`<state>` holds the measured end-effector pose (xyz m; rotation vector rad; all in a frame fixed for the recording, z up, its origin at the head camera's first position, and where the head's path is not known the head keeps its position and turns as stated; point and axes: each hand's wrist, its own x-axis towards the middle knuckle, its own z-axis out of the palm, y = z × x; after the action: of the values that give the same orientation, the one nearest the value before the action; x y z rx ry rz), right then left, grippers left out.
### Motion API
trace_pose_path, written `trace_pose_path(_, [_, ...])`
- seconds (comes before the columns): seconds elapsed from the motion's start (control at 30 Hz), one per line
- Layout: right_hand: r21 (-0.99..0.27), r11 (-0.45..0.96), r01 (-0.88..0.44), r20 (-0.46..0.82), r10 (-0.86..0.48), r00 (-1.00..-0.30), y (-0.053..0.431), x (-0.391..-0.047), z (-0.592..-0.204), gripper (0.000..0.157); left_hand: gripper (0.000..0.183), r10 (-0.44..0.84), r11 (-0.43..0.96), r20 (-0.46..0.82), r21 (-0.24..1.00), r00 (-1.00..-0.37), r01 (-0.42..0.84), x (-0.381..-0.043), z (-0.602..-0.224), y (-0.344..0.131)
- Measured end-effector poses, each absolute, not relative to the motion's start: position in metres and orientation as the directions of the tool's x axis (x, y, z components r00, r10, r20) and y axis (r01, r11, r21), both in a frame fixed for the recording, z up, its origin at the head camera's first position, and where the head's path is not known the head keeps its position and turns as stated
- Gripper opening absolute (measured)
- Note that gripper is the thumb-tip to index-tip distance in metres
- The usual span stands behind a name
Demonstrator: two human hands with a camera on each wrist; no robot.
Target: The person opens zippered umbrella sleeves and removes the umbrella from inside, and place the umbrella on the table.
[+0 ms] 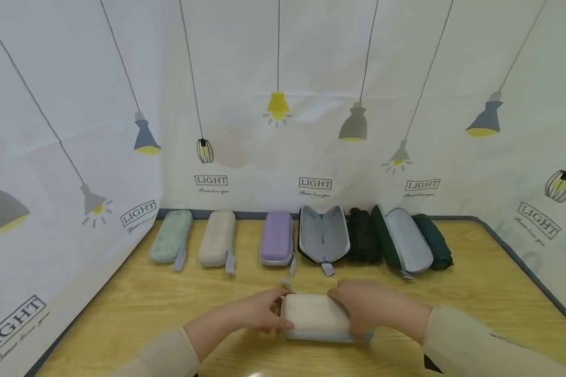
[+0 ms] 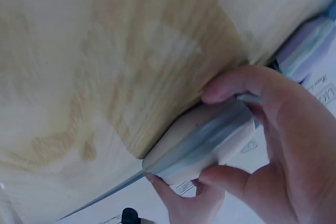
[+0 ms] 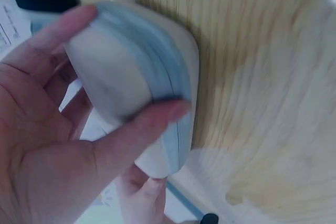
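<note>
On the wooden table (image 1: 236, 345) near me lies a cream hard case (image 1: 313, 311) with a light blue-grey zipper band around its side. My left hand (image 1: 261, 310) holds its left end, the thumb on the near left corner and the fingers behind. At the other end my right hand (image 1: 363, 303) grips it, thumb toward the near side and fingers over the top. The right wrist view shows that thumb (image 3: 157, 119) lying across the zipper band, which looks zipped along the part in sight. A grey pull strap (image 1: 286, 284) sticks out past the far left corner.
Along the back stand a pale green case (image 1: 171, 235), another cream case (image 1: 217, 238) and a purple case (image 1: 276, 238). To their right are an open grey-lined case (image 1: 324, 235), a black fabric bundle (image 1: 364, 238), an open dark green case (image 1: 407, 241) and a dark green bundle (image 1: 435, 243).
</note>
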<state>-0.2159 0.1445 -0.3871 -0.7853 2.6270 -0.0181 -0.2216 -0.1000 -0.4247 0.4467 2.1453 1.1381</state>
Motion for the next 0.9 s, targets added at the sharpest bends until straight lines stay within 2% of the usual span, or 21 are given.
trace_pose_path(0.17, [-0.042,0.81,-0.585,-0.346,-0.561,-0.752,0.136,-0.219,-0.386,0.074,0.074,0.603,0.533,-0.411,0.845,-0.683,-0.038,-0.226,-0.429,-0.107])
trace_pose_path(0.37, [-0.033,0.797,-0.602,-0.331,-0.578,-0.746,0.136,-0.219,-0.387,0.077,0.078,0.606,0.527,-0.41,0.849,-0.682,-0.042,-0.23,-0.429,-0.11])
trace_pose_path(0.47, [-0.041,0.796,-0.604,-0.324,-0.582,-0.746,0.136,-0.219,-0.387,0.079,0.068,0.601,0.532,-0.397,0.847,-0.694,-0.024,-0.232,-0.429,-0.11])
trace_pose_path(0.63, [-0.051,0.802,-0.596,-0.339,-0.575,-0.745,0.133,-0.217,-0.388,0.081,0.032,0.571,0.527,-0.35,0.85,-0.743,0.005,-0.237,-0.434,-0.112])
trace_pose_path(0.73, [-0.062,0.804,-0.592,-0.357,-0.572,-0.739,0.13,-0.217,-0.388,0.081,0.026,0.554,0.544,-0.328,0.838,-0.765,0.035,-0.242,-0.436,-0.113])
trace_pose_path(0.9, [-0.066,0.817,-0.572,-0.382,-0.551,-0.742,0.129,-0.218,-0.388,0.081,0.02,0.576,0.569,-0.292,0.813,-0.763,0.119,-0.251,-0.437,-0.113])
